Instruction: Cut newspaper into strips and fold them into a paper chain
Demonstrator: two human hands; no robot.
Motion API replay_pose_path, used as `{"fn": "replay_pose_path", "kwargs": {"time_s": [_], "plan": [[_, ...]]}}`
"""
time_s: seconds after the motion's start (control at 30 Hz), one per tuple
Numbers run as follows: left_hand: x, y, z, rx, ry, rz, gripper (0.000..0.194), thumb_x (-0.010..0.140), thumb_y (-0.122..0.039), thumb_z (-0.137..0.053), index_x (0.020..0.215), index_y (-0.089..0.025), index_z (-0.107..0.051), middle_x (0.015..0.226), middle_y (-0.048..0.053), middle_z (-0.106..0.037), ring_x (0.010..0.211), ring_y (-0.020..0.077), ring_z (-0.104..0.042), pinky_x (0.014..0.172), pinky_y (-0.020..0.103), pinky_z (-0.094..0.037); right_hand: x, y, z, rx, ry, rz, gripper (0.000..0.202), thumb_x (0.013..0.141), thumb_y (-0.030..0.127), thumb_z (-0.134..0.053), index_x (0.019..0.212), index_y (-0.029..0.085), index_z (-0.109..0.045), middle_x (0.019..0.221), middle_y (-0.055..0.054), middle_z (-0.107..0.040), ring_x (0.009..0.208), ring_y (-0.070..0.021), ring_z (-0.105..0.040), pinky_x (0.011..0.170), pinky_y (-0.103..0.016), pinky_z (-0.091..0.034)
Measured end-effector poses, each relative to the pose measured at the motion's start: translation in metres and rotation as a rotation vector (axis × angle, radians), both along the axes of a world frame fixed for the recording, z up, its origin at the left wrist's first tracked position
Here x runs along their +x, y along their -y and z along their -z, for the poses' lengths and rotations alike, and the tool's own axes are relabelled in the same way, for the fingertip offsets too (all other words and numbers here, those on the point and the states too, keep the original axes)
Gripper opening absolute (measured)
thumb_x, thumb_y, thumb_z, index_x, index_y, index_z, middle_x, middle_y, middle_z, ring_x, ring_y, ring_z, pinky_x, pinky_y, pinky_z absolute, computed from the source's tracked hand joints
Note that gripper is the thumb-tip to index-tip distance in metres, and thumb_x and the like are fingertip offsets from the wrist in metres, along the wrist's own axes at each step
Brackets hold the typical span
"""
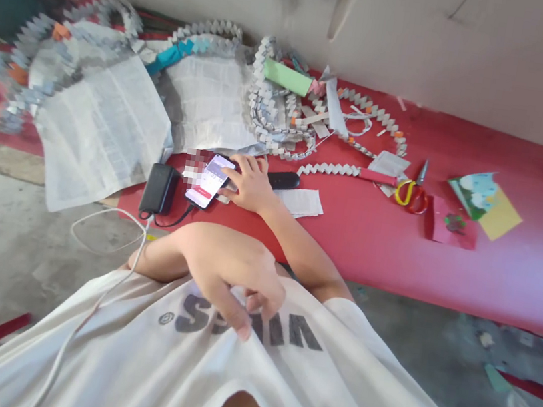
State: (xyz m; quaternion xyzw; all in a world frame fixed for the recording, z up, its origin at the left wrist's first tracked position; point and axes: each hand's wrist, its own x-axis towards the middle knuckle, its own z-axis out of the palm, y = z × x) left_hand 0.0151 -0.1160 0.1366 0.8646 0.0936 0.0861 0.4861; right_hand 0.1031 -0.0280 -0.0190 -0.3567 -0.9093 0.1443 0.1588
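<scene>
My right hand [252,184] reaches over the red tabletop with its fingers spread, fingertips at the right edge and screen of a lit phone [208,182]. The phone lies on the table, a black cable at its lower end. My left hand [234,272] is in front of my chest, against the white shirt [130,345]. Its fingers are loosely curled, the thumb points down apart from them, and nothing shows between them. Left of the phone is a black power bank [159,190] with a white cable. A dark elongated object [283,180] lies right of my right hand.
Chains of folded paper [261,94] and large plastic-like sheets [103,126] cover the back and left of the red table [347,241]. Yellow-and-red-handled scissors [411,195], a pink paper [438,220] and a yellow card [501,215] lie on the right. White strips [300,202] lie near my right wrist.
</scene>
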Motion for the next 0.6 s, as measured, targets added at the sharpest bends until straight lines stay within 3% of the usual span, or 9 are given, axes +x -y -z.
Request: {"fn": "replay_pose_path", "kwargs": {"time_s": [0.07,0.13,0.23,0.3,0.37,0.5,0.6], "plan": [[0.005,-0.006,0.002,-0.243,0.035,0.195,0.021,0.080,-0.055,-0.081,0.101,-0.053,-0.080,0.086,-0.004,-0.083,0.071,0.0262,-0.074,0.062,0.045,-0.061,0.013,-0.004,-0.008,0.000,-0.063,0.064,0.055,0.109,0.063,-0.052,0.144,0.024,-0.069,0.159,-0.017,-0.060,0.145,-0.0362,-0.053,0.121,-0.056,-0.031],[0.005,-0.013,0.005,-0.306,0.058,0.109,0.015,0.100,-0.044,-0.072,0.109,-0.034,-0.075,0.095,0.004,-0.081,0.082,0.0219,-0.076,0.076,0.039,-0.063,0.041,-0.010,-0.017,-0.040,-0.120,0.089,0.047,0.111,0.057,-0.051,0.130,0.021,-0.074,0.137,-0.014,-0.072,0.129,-0.0319,-0.065,0.111,-0.049,-0.040],[0.004,-0.035,0.020,-0.156,0.101,-0.314,0.011,0.102,-0.030,-0.069,0.095,-0.022,-0.071,0.090,0.004,-0.075,0.081,0.0179,-0.070,0.076,0.034,-0.056,0.102,-0.015,-0.024,-0.120,-0.198,0.178,0.033,0.109,0.050,-0.058,0.107,0.022,-0.074,0.104,-0.006,-0.076,0.095,-0.0242,-0.070,0.090,-0.041,-0.048],[0.008,-0.057,0.039,-0.046,0.125,-0.732,0.012,0.102,-0.025,-0.061,0.093,-0.021,-0.067,0.088,0.004,-0.073,0.081,0.0184,-0.068,0.075,0.034,-0.054,0.145,-0.013,-0.018,-0.104,-0.239,0.271,0.026,0.104,0.046,-0.065,0.102,0.022,-0.073,0.099,-0.005,-0.075,0.091,-0.0250,-0.069,0.086,-0.041,-0.050],[0.017,-0.083,0.064,0.075,0.044,-0.978,0.012,0.102,-0.021,-0.056,0.103,-0.021,-0.068,0.094,0.004,-0.075,0.084,0.0186,-0.069,0.080,0.035,-0.055,0.177,-0.005,-0.004,-0.074,-0.245,0.315,0.028,0.098,0.048,-0.073,0.108,0.021,-0.075,0.111,-0.010,-0.076,0.111,-0.0313,-0.070,0.099,-0.047,-0.052],[0.043,-0.119,0.115,0.291,-0.250,-0.921,0.015,0.093,-0.021,-0.066,0.106,-0.020,-0.074,0.099,0.005,-0.080,0.087,0.0205,-0.069,0.085,0.038,-0.053,0.200,0.015,0.029,-0.111,-0.204,0.320,0.058,0.090,0.054,-0.080,0.137,0.021,-0.070,0.142,-0.015,-0.070,0.135,-0.0382,-0.062,0.114,-0.056,-0.047],[0.057,-0.123,0.140,0.395,-0.299,-0.885,0.025,0.090,-0.019,-0.066,0.114,-0.020,-0.074,0.118,0.010,-0.078,0.113,0.0304,-0.070,0.100,0.045,-0.055,0.200,0.021,0.043,-0.119,-0.104,0.272,0.072,0.087,0.064,-0.081,0.142,0.019,-0.068,0.147,-0.017,-0.068,0.139,-0.0391,-0.058,0.115,-0.055,-0.043]]}}
